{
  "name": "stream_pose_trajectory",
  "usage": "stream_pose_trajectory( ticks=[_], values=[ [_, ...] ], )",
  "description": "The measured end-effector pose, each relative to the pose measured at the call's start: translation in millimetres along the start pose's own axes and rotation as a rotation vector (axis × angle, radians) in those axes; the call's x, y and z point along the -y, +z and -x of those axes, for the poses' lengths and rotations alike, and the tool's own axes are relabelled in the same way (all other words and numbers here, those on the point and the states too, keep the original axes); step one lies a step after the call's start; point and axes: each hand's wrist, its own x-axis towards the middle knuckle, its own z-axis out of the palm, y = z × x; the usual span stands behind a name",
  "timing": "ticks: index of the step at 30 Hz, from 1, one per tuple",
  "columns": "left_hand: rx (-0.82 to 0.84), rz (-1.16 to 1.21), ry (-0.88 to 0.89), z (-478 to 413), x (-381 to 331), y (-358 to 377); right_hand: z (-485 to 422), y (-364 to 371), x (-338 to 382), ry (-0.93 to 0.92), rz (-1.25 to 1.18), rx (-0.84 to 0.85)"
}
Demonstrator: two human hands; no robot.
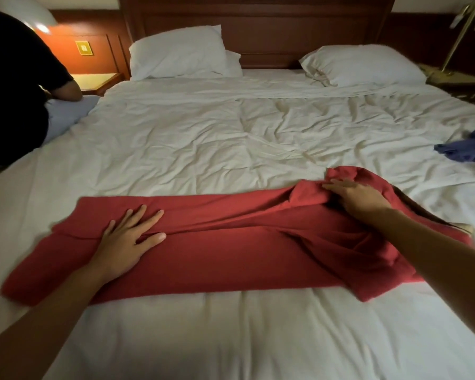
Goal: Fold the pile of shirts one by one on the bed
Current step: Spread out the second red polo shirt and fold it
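A red shirt [231,250] lies stretched sideways across the near part of the white bed [203,138], folded lengthwise into a long band. My left hand [129,237] presses flat on its left part with fingers spread. My right hand [354,197] rests on the bunched right end, fingers laid over a raised fold of the cloth. A crumpled blue garment [469,146] lies at the bed's right edge, apart from both hands.
Two white pillows [181,52] [365,65] lean at the dark wooden headboard [258,23]. A person in a black top [14,86] sits at the bed's far left corner. A lit bedside table [99,79] stands behind them, and a lamp stand [455,48] is at the right.
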Motion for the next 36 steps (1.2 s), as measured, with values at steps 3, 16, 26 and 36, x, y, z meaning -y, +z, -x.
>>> stream_pose_trajectory(
  ticks=[3,16,26,36],
  values=[
    [-0.026,0.021,0.009,-2,3,-1,-1,-12,-1,-0.077,-0.033,-0.161],
    [-0.021,0.005,-0.010,3,-6,-4,79,-34,-34,-0.447,-0.061,-0.055],
    [-0.005,0.106,-0.063,-5,-1,-6,53,-38,-18,-0.010,-0.407,0.186],
    [-0.072,0.056,-0.058,-5,-1,1,17,-52,7,-0.197,-0.672,-0.003]
  ],
)
